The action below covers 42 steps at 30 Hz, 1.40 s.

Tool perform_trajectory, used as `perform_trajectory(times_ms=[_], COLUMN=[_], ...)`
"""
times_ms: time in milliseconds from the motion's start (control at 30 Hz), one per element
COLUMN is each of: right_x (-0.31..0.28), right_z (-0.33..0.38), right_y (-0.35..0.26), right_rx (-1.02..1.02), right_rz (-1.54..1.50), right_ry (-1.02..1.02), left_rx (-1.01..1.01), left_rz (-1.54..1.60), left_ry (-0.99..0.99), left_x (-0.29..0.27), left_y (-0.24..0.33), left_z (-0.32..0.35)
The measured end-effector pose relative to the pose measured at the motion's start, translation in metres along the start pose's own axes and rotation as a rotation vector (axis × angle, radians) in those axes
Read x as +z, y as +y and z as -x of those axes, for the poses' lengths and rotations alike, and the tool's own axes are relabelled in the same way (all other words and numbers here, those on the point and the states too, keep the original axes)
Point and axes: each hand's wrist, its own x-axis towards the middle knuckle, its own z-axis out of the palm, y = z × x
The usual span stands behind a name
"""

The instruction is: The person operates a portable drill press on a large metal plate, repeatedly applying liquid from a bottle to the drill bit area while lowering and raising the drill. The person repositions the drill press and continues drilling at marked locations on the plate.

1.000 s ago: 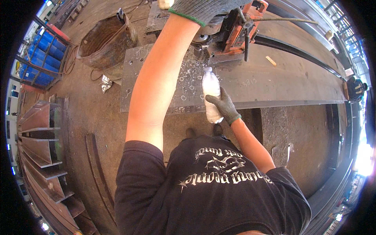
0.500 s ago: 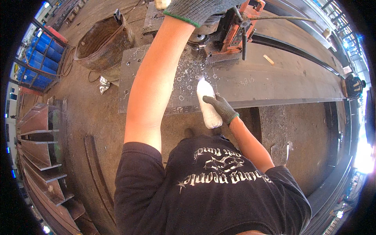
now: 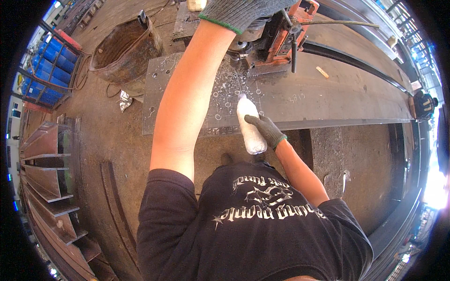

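My right hand [image 3: 266, 130], in a dark knit glove with a green cuff, is closed round a plastic bottle [image 3: 250, 125] filled with something white. The bottle leans with its narrow neck toward a steel plate [image 3: 276, 105]. At the top edge my gloved left hand [image 3: 243, 13] reaches over an orange drilling machine [image 3: 283, 40]; its fingers are cut off by the frame, so their grip is hidden. Beneath that hand shows the machine's round metal lower part [image 3: 240, 46]. Bright metal chips [image 3: 229, 84] and chalk circles mark the plate.
A rusty open drum [image 3: 124, 54] stands left of the plate, with blue cylinders [image 3: 51, 70] in a rack beyond. Steel sections [image 3: 47, 164] lie at the left. A small yellowish piece [image 3: 322, 72] rests on the plate. Another person [image 3: 424, 104] is at the far right.
The bottle has shifted very slightly right in the picture, still in my right hand. My left arm stays stretched over the machine, almost unmoved.
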Motion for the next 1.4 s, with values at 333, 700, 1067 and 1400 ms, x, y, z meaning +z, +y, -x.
perform_trajectory(times_ms=[333,700,1067,1400], right_x=[-0.002,0.001,-0.001,0.0], right_z=[-0.006,0.004,-0.003,-0.004], right_y=[0.004,-0.002,0.004,0.003], right_rx=[-0.023,0.004,-0.023,-0.018], right_rz=[0.084,-0.032,0.076,0.071], right_ry=[0.005,-0.014,0.015,0.003], left_rx=[-0.037,-0.009,-0.025,-0.049], left_rz=[-0.004,0.044,0.031,0.032], left_ry=[-0.032,0.066,0.058,0.059], left_x=[-0.005,-0.006,-0.01,-0.017], left_y=[0.001,0.006,0.008,0.011], left_z=[-0.001,0.003,0.006,0.006])
